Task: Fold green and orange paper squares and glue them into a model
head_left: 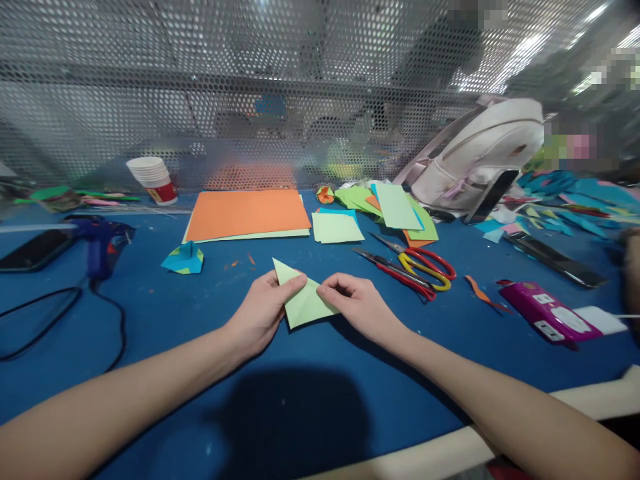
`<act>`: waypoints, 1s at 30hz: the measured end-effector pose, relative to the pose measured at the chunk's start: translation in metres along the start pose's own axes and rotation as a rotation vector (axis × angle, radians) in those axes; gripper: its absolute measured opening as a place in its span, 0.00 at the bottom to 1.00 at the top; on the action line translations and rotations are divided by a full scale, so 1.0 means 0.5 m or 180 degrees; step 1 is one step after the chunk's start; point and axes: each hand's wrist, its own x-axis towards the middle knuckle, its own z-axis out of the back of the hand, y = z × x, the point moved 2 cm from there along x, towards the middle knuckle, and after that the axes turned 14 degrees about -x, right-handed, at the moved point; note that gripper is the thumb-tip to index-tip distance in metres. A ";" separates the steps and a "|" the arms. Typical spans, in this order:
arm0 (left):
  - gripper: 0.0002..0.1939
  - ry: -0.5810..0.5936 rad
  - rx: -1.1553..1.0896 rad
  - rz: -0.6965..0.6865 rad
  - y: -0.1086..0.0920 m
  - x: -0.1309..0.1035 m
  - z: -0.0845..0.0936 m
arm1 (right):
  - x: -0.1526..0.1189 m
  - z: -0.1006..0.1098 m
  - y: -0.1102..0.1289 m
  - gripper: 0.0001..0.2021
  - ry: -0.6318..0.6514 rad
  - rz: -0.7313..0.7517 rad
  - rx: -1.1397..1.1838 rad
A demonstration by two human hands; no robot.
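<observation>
Our left hand (263, 307) and right hand (363, 307) pinch a folded pale-green paper sheet (305, 308); uneven finger pressure could skew its crease.

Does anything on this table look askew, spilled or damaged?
No spill or clear damage. The paper cups by the mesh look tilted, though lens distortion may exaggerate that. Untidy bits: small orange scraps lie loose beyond the left hand, and a ragged orange strip lies right of the scissors.
</observation>
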 end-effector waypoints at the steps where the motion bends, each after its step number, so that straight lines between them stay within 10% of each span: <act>1: 0.11 -0.0003 0.0003 0.0010 -0.001 0.001 -0.001 | 0.000 0.000 0.000 0.12 0.0011 -0.0012 0.0008; 30: 0.13 -0.0377 -0.0163 -0.0017 -0.021 0.008 0.002 | 0.004 0.017 -0.015 0.14 0.0904 -0.0518 0.0848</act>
